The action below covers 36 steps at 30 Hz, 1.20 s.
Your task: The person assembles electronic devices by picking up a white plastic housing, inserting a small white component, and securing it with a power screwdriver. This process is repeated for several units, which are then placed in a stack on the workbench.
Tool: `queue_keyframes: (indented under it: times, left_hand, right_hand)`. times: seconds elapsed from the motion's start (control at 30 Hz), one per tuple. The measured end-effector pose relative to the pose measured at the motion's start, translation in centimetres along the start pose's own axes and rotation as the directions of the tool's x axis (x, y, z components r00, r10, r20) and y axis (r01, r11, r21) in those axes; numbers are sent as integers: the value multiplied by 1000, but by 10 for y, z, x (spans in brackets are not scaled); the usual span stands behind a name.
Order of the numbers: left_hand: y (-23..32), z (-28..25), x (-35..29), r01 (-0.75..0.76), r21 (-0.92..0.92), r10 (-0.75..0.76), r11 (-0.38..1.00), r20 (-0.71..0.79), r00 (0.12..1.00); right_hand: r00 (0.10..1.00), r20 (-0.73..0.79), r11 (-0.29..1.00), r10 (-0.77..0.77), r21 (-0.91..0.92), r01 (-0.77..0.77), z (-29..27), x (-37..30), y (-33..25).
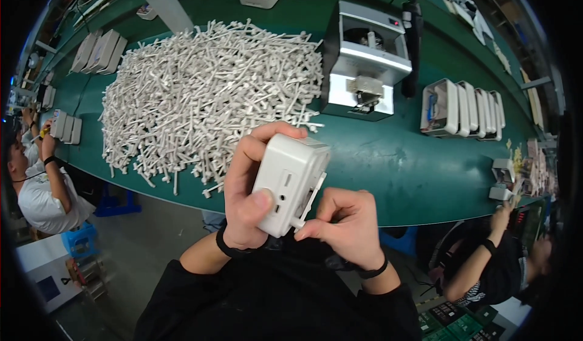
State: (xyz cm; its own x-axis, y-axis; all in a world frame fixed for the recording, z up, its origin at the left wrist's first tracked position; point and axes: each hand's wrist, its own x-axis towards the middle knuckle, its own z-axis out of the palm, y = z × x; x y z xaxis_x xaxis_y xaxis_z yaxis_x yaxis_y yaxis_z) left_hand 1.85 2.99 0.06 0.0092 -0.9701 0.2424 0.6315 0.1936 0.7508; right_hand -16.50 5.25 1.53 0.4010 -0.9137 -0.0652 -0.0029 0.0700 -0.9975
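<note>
Wrapping round a white casing [278,186], the left hand [246,198] bends its fingers over the far end and presses its thumb flat against the face that looks up at the camera. The right hand [352,222] brings thumb and forefinger close together on a small white peg [298,222] at the casing's near right corner (the exact contact is partly hidden), its other fingers curled in toward the palm. The casing is held up in front of the person, over the near edge of the green table [388,165]. Its long axis runs away from the body, the far end leaning a little right; the face with a slot and small holes points up, and the side with a slim white strip [313,196] faces right. Beyond lies a broad heap of white stemmed parts [212,92], with a silver-and-black machine [367,61] to its right.
</note>
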Motion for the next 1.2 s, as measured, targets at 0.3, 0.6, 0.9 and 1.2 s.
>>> queue_keyframes:
  times: [0.3, 0.6, 0.9, 1.2]
  left_hand:
    - [-64, 43, -10, -472, 830, -162, 296, 531, 832]
    - [-44, 26, 3, -590, 805, -269, -70, 554, 788]
    - [-39, 5, 15, -529, 846, -401, 64, 507, 763]
    - [-42, 11, 4, -438, 899, -328, -20, 408, 852]
  right_hand:
    - [549, -410, 546, -728, -831, 103, -160, 118, -20]
    - [869, -450, 874, -205, -485, -45, -218, 177, -4]
    - [640, -469, 763, -609, -128, 633, -105, 100, -74]
    - [620, -442, 739, -649, -169, 652, -66, 124, -51]
